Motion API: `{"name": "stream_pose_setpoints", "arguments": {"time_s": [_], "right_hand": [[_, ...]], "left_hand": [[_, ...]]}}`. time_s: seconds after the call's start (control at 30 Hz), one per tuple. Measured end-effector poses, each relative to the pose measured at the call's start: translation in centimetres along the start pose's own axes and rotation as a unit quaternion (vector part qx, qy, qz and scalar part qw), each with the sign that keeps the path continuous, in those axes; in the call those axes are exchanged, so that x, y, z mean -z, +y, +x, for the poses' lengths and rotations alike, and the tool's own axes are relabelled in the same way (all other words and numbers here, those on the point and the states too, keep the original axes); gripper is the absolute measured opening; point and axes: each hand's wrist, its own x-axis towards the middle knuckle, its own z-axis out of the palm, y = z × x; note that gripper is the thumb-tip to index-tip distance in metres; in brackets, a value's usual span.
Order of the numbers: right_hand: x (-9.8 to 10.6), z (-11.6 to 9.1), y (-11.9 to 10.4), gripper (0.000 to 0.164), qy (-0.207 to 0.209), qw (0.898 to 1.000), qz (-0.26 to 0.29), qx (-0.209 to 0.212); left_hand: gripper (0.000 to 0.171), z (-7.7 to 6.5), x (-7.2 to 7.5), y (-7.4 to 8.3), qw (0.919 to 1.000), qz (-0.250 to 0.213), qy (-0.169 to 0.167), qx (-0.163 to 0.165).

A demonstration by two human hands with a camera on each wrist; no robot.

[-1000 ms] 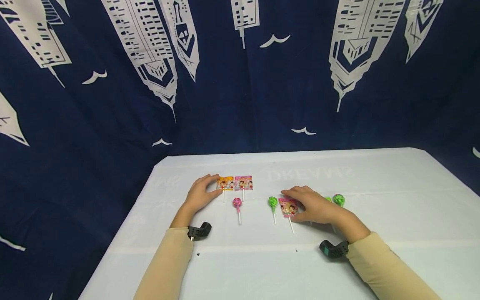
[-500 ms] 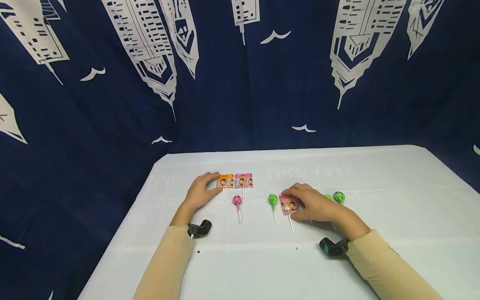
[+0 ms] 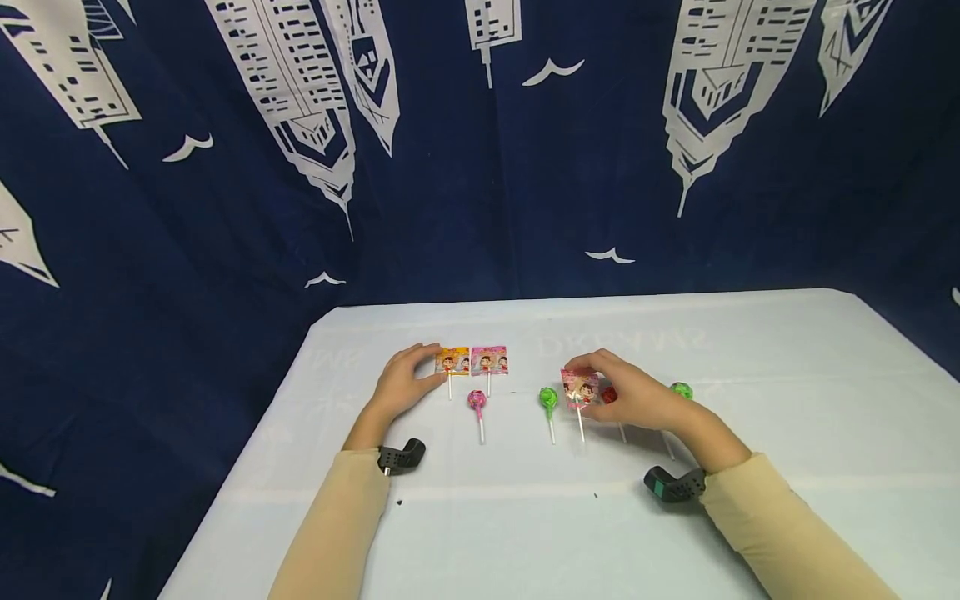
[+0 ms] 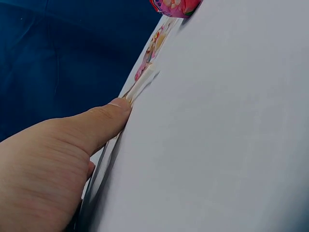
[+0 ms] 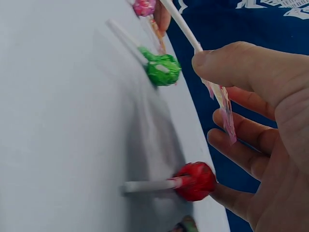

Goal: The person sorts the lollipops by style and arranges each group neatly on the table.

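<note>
My left hand (image 3: 399, 388) grips the edge of a flat lollipop in an orange wrapper (image 3: 454, 362) lying on the table; its thumb (image 4: 108, 121) shows against the wrapper. A flat lollipop in a pink wrapper (image 3: 490, 360) lies right beside it. My right hand (image 3: 641, 398) pinches another pink-wrapped flat lollipop (image 3: 580, 389), held just above the table, thumb on its stick (image 5: 183, 24). Below that hand lies a red round lollipop (image 5: 195, 181), partly covered in the head view. A green round lollipop (image 3: 549, 397) lies to its left.
A pink round lollipop (image 3: 477, 400) lies between the hands. Another green round lollipop (image 3: 682, 389) is partly behind the right hand. The white table (image 3: 525, 533) ends at a dark blue printed curtain (image 3: 442, 208). Small dark specks (image 3: 400, 502) dot the cloth.
My right hand has lifted the pink-wrapped lollipop off the table and moved slightly away from me, uncovering the red lollipop. My left hand has stayed in place.
</note>
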Motion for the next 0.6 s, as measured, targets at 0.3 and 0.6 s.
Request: {"name": "stream_pose_setpoints", "arguments": {"time_s": [0.3, 0.6], "right_hand": [[1.7, 2.5, -0.9, 0.061, 0.005, 1.000, 0.008, -0.008], [1.9, 5.7, -2.0, 0.062, 0.004, 1.000, -0.001, -0.013]], "left_hand": [[0.055, 0.0, 0.1, 0.1, 1.0000, -0.002, 0.000, -0.005], [0.054, -0.1, 0.1, 0.0, 0.9999, -0.008, 0.001, -0.008]]}}
